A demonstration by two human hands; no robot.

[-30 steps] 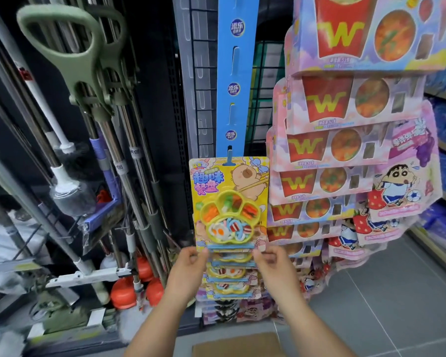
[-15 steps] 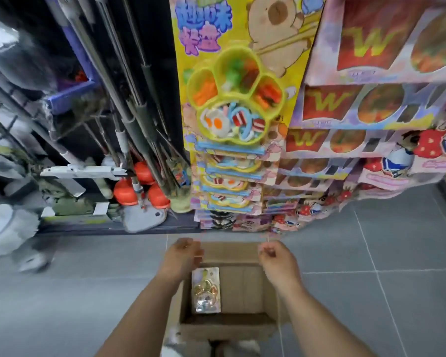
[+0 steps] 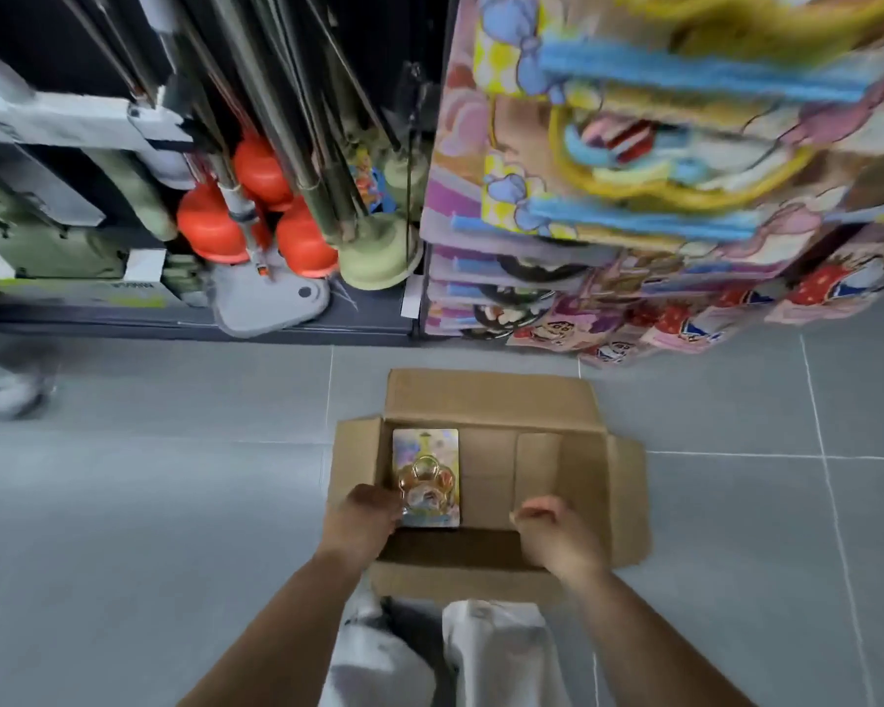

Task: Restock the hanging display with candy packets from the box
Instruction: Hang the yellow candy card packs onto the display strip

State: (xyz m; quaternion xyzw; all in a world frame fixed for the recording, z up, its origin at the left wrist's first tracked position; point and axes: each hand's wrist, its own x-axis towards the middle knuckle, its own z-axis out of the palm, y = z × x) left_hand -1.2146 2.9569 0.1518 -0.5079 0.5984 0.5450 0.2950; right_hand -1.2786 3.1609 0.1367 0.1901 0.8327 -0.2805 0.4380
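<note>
A second ago both hands were raised to the hanging packets (image 3: 659,160), fingers at the bottom of the yellow front one. Half a second ago they had come down to hover above the box (image 3: 491,395), loosely curled. Now they are lower, inside the box: the left hand (image 3: 366,520) touches the lower left edge of the packet (image 3: 426,477) lying in it, while the right hand (image 3: 557,530) hangs half curled over the bare right part, apart from the packet. The view has tilted down, so the display now fills only the upper right.
</note>
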